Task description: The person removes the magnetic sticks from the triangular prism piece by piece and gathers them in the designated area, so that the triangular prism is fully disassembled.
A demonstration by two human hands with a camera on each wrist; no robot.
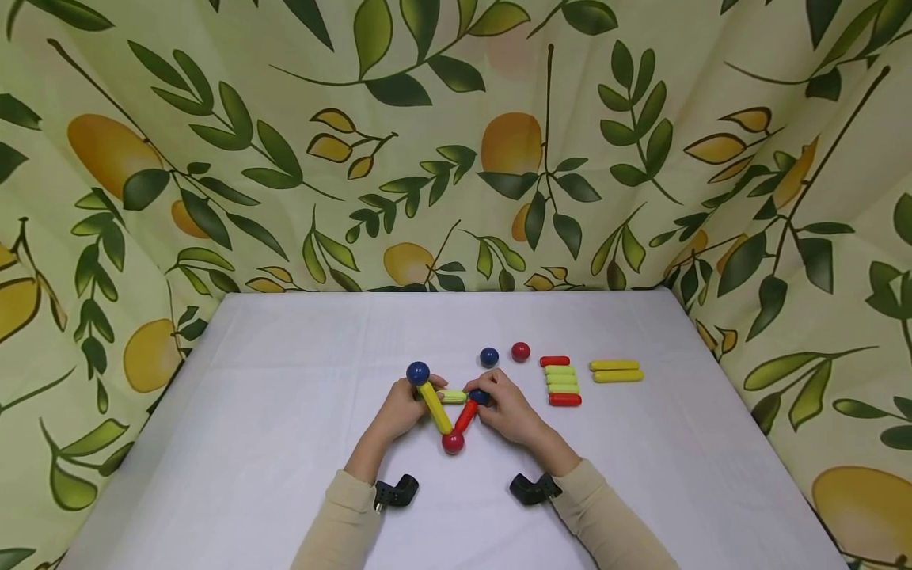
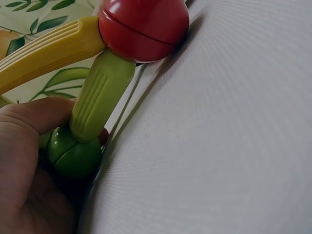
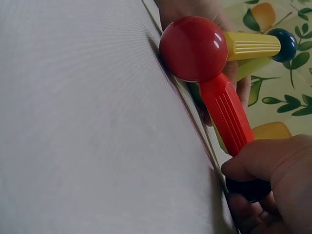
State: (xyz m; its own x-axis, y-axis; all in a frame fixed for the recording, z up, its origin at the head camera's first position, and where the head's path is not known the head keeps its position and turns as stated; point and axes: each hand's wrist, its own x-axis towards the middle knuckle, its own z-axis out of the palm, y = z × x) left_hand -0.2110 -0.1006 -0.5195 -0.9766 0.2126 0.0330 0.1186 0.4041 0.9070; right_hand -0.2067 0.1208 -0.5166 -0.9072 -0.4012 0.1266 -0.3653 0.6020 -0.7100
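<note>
A frame of plastic sticks and balls stands between the two hands in the head view. A red ball [image 1: 453, 442] is its near corner. From it a yellow stick [image 1: 435, 408] slants up to a raised blue ball [image 1: 418, 373], and a red stick [image 1: 466, 416] runs to a lower blue ball [image 1: 479, 397]. My left hand [image 1: 402, 409] grips a green ball [image 2: 75, 153] joined to the red ball by a green stick [image 2: 102, 95]. My right hand [image 1: 507, 412] pinches the lower blue ball. Another light green stick [image 1: 453, 397] spans between the hands.
Beyond the right hand lie a loose blue ball [image 1: 488, 357] and a red ball [image 1: 521, 351]. Right of them are short red and light green sticks [image 1: 563, 379] in a column, then two yellow sticks [image 1: 617, 370]. A leaf-patterned curtain [image 1: 442, 158] hangs behind the white table [image 1: 285, 340].
</note>
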